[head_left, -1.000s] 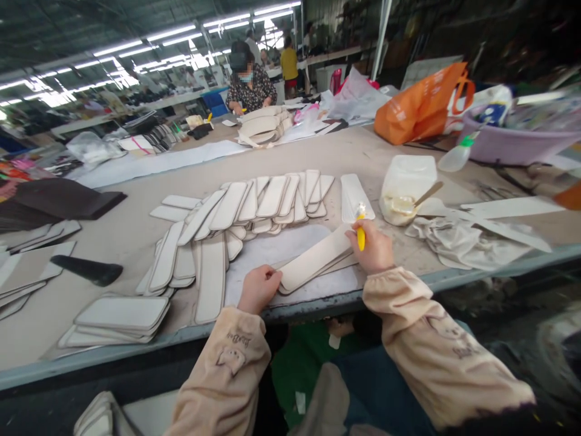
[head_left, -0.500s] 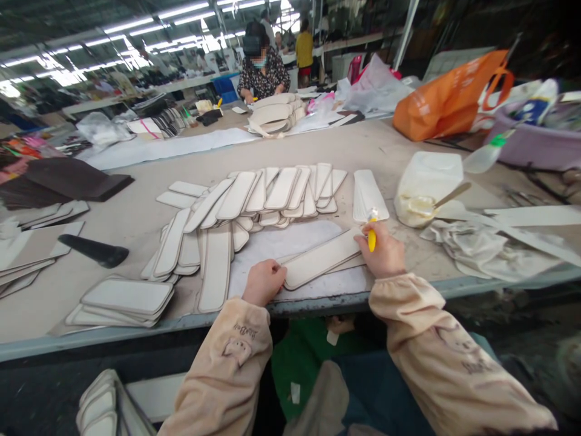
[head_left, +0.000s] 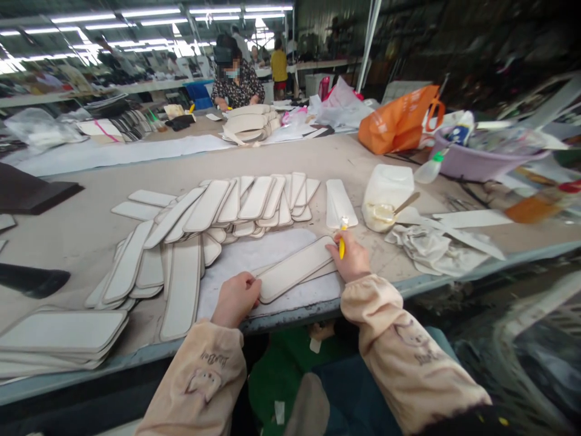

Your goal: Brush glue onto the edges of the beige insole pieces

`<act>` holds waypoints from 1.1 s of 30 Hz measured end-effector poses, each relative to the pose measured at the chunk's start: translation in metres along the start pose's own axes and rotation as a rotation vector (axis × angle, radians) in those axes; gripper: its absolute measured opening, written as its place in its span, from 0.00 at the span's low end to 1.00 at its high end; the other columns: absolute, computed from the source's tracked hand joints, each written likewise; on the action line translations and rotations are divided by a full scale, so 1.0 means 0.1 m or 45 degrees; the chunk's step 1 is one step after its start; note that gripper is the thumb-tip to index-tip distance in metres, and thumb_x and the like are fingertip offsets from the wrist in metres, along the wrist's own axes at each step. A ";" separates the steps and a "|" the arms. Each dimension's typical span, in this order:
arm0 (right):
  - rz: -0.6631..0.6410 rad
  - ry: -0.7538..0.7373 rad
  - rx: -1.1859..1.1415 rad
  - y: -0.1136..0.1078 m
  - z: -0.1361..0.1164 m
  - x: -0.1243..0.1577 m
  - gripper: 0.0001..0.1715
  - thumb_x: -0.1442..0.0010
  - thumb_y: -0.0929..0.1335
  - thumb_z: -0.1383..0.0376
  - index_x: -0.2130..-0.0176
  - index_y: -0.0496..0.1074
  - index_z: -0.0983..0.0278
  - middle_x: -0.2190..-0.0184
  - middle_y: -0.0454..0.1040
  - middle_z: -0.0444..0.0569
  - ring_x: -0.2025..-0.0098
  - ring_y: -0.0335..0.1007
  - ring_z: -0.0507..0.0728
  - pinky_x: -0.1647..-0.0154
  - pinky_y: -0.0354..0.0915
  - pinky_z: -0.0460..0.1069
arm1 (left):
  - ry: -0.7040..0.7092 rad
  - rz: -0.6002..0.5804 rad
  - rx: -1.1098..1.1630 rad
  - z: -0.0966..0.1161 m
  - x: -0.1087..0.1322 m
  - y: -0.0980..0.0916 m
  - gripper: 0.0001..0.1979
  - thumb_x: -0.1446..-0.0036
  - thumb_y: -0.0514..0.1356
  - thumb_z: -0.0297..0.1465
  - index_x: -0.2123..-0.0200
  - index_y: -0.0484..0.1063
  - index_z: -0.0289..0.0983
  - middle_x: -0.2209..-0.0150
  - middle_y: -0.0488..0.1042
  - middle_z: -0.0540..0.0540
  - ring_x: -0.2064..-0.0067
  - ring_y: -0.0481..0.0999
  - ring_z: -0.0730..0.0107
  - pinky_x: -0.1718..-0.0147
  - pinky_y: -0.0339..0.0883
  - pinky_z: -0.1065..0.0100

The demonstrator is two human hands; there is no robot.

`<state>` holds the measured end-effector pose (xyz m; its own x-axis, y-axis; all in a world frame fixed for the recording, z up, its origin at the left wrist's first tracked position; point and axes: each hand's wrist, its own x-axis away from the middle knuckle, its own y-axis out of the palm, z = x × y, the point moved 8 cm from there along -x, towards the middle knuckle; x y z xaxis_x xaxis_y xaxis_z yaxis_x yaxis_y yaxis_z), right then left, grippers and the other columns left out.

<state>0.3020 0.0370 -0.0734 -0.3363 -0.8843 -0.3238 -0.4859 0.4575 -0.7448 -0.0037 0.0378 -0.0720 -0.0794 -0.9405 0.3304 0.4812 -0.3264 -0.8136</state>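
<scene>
A long white panel with rounded corners and a darker edge [head_left: 295, 269] lies slantwise near the table's front edge, with another panel partly under it. At its lower left end, my left hand [head_left: 238, 295] is closed, thumb and fingers pinching the corner. My right hand [head_left: 353, 257] is wrapped round a small yellow-handled tool [head_left: 342, 247] with a pale head, whose exact kind I cannot make out. Its fingers also touch the panel's upper right end. Just beyond the tool lies a short stack of plain white strips [head_left: 339, 203].
Many similar panels [head_left: 206, 206] overlap in a heap left of centre. To the right stand a cut-open white jug [head_left: 389, 181] with a stick in it, a crumpled cloth [head_left: 436, 248], an orange bag [head_left: 399, 121] and a purple basin [head_left: 485, 163]. A co-worker [head_left: 238, 85] sits across the table.
The head view has turned to the right, so the table's things appear further left. Both hands keep about the same place on the panel, and the yellow-handled tool stays in my right hand.
</scene>
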 end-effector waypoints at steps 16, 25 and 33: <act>-0.022 -0.004 0.048 0.05 0.04 0.00 0.14 0.44 0.68 0.61 0.57 0.65 0.59 0.64 0.77 0.49 0.63 0.74 0.61 0.63 0.65 0.52 | -0.044 -0.009 0.346 -0.17 0.02 0.05 0.05 0.43 0.54 0.35 0.65 0.64 0.40 0.78 0.76 0.53 0.75 0.77 0.70 0.73 0.63 0.71; -0.014 0.001 0.040 0.04 0.04 0.01 0.14 0.45 0.68 0.59 0.59 0.64 0.59 0.64 0.77 0.49 0.64 0.74 0.61 0.64 0.65 0.52 | 0.026 0.072 0.037 -0.11 0.14 -0.04 0.13 0.49 0.61 0.37 0.61 0.66 0.39 0.75 0.75 0.52 0.67 0.77 0.65 0.68 0.60 0.68; -0.046 0.018 0.066 0.06 0.04 0.00 0.16 0.45 0.69 0.59 0.58 0.64 0.59 0.63 0.77 0.49 0.63 0.74 0.61 0.63 0.65 0.52 | 0.013 0.021 0.079 -0.12 0.12 0.00 0.13 0.49 0.61 0.35 0.61 0.65 0.39 0.75 0.74 0.53 0.70 0.75 0.68 0.70 0.59 0.69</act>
<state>0.3021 0.0391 -0.0808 -0.3310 -0.8986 -0.2880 -0.4555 0.4194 -0.7852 -0.0153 0.0255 -0.0743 -0.0794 -0.9468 0.3119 0.5356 -0.3044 -0.7877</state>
